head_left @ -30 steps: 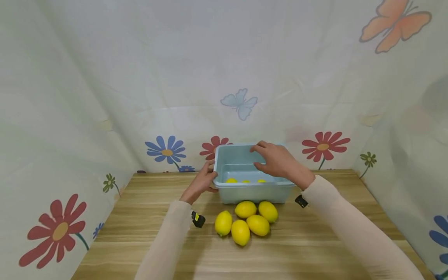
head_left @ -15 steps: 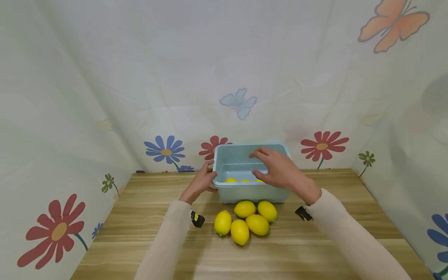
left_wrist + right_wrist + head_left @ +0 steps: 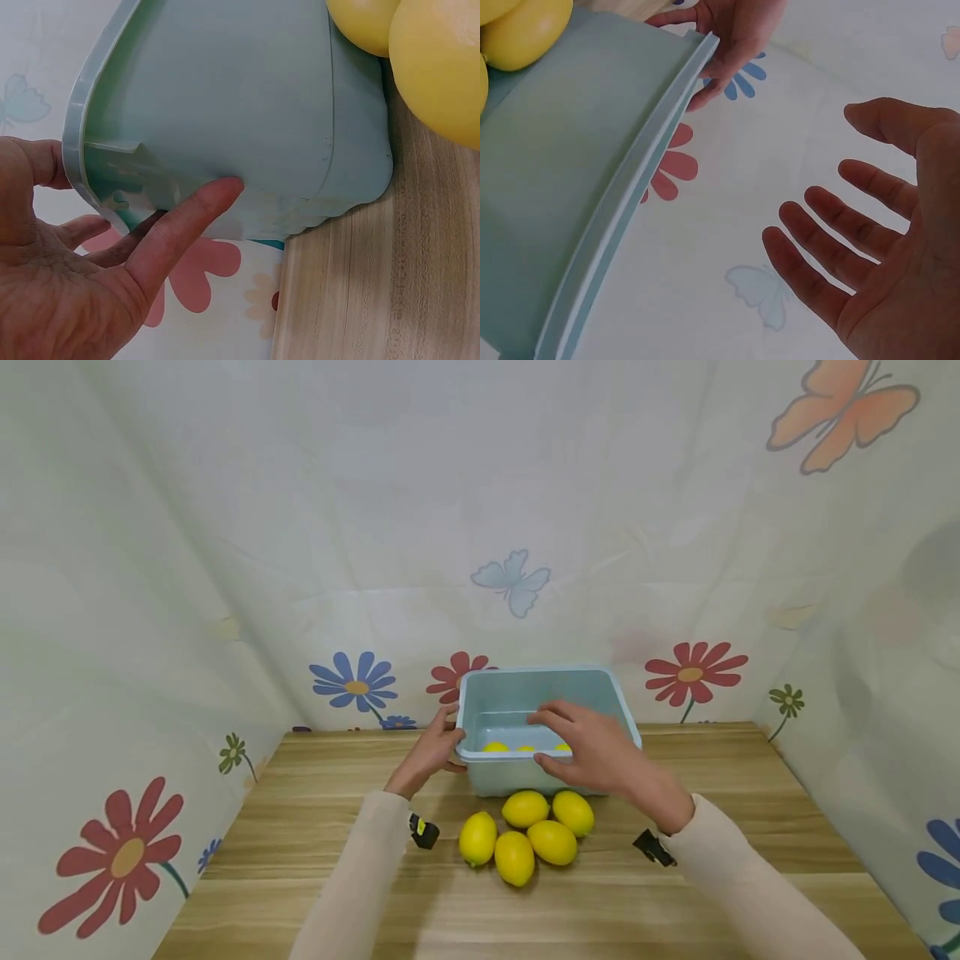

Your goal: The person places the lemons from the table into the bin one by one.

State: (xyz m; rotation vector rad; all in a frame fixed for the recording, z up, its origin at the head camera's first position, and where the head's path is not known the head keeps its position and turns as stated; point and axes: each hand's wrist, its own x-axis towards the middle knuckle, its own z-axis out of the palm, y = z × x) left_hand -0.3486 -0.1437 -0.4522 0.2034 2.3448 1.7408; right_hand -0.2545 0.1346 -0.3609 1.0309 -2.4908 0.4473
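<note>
A light blue plastic bin (image 3: 540,774) stands on the wooden table with a few lemons (image 3: 495,747) showing over its front rim. My left hand (image 3: 429,750) grips the bin's left rim near the front corner. In the left wrist view, one finger (image 3: 191,223) presses against the outer wall while others curl at the rim. My right hand (image 3: 592,747) hovers over the front rim, holding nothing; its fingers (image 3: 840,255) are spread and slightly bent in the right wrist view. Several lemons (image 3: 552,842) lie in a cluster on the table before the bin.
The wood-grain table (image 3: 315,860) carries everything. Behind it and on both sides hangs a pale curtain (image 3: 390,527) printed with flowers and butterflies. Black wrist cameras sit below the left sleeve (image 3: 367,852) and right sleeve (image 3: 738,860).
My right hand has drawn back from over the bin's inside toward its front rim, staying free of any object. The left hand, bin and table lemons have stayed in place.
</note>
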